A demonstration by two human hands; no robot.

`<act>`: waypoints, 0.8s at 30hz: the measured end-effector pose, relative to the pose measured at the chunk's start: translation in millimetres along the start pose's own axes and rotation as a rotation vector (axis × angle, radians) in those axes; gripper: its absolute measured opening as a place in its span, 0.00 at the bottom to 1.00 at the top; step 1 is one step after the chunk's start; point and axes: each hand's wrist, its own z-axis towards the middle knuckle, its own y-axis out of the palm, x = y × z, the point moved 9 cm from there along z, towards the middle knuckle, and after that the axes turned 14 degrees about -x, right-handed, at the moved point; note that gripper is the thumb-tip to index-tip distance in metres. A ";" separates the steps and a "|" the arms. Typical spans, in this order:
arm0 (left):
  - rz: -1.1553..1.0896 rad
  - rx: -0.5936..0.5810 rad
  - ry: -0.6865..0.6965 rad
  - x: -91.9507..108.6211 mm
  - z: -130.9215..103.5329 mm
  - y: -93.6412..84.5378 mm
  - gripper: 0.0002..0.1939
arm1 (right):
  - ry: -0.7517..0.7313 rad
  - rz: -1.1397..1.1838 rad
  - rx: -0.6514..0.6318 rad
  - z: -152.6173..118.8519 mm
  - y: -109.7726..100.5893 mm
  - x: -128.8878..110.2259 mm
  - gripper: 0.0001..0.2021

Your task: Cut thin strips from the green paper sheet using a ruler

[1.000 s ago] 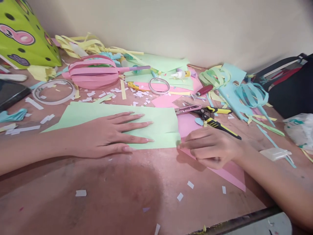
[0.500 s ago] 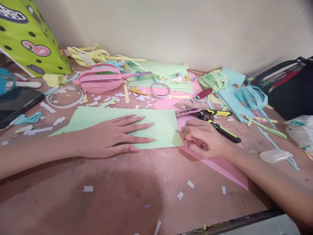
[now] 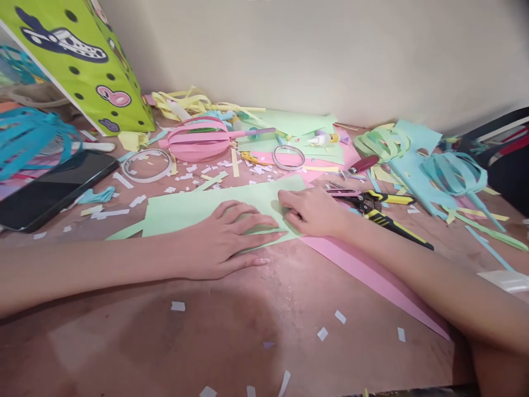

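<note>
A sheet of light green paper (image 3: 185, 212) lies on the table in front of me. My left hand (image 3: 231, 240) rests flat on its lower part, fingers extended and a little apart, with the thumb on the table beside the lower edge. Over the sheet's right part is my right hand (image 3: 309, 212), its fingers curled and closed; whatever is between them is hidden. Near the left fingertips a line runs across the paper. Pink paper (image 3: 372, 281) sticks out beneath my right forearm.
Black-and-yellow pliers (image 3: 384, 212) lie beyond my right forearm. A pink paper lantern (image 3: 200, 138), tape rolls (image 3: 147, 165), a glue bottle (image 3: 324, 139) and paper scraps crowd the back. At left are a phone (image 3: 58, 184) and a green bag (image 3: 82, 60); a blue paper lantern (image 3: 454, 173) is at right.
My right hand has moved left from the sheet's right edge onto the paper. My left fingers have bent slightly. The view has turned left, bringing more of the phone in.
</note>
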 end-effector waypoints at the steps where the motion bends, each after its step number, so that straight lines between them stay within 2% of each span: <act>1: -0.016 -0.027 0.003 -1.3 0.9 2.1 0.24 | -0.005 -0.009 0.003 -0.5 -0.2 -0.1 0.08; 10: 0.056 -0.067 0.091 18.7 -4.3 -4.7 0.27 | -0.035 -0.011 0.044 -0.4 3.1 1.3 0.03; 15: -0.010 -0.124 0.102 15.9 -3.7 1.2 0.29 | -0.037 -0.013 0.071 0.3 2.4 2.2 0.02; 19: -0.027 -0.085 0.123 16.6 -10.3 -3.2 0.27 | -0.049 -0.008 0.079 -0.5 1.6 1.5 0.02; 24: -0.025 -0.076 0.073 13.0 -24.5 -5.6 0.30 | -0.047 0.005 0.087 -1.3 1.2 2.2 0.02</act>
